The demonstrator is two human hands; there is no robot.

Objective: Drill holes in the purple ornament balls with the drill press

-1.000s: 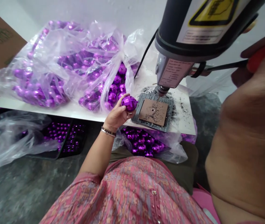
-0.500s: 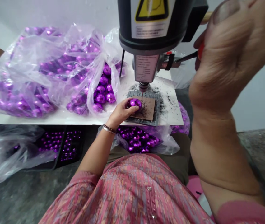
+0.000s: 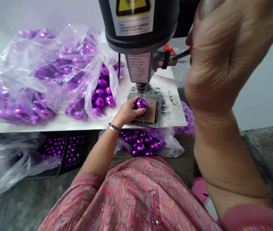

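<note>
A faceted purple bauble [image 3: 140, 104] is clasped by the left hand [image 3: 128, 112], just under the bench drill's chuck [image 3: 141, 88]. A red lever handle [image 3: 191, 48] is gripped by the right hand [image 3: 230, 54].

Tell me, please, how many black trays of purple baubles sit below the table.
2: the left tray, partly under a plastic bag, and the right tray beside it, both below the table. Others could be hidden under the plastic.

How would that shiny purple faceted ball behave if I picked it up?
The faceted ball probably feels light, since the left hand holds it with just its fingers. Its mirror-like shine suggests a thin, fragile, slick shell. Being rounded, it would likely roll if set down loose.
</note>
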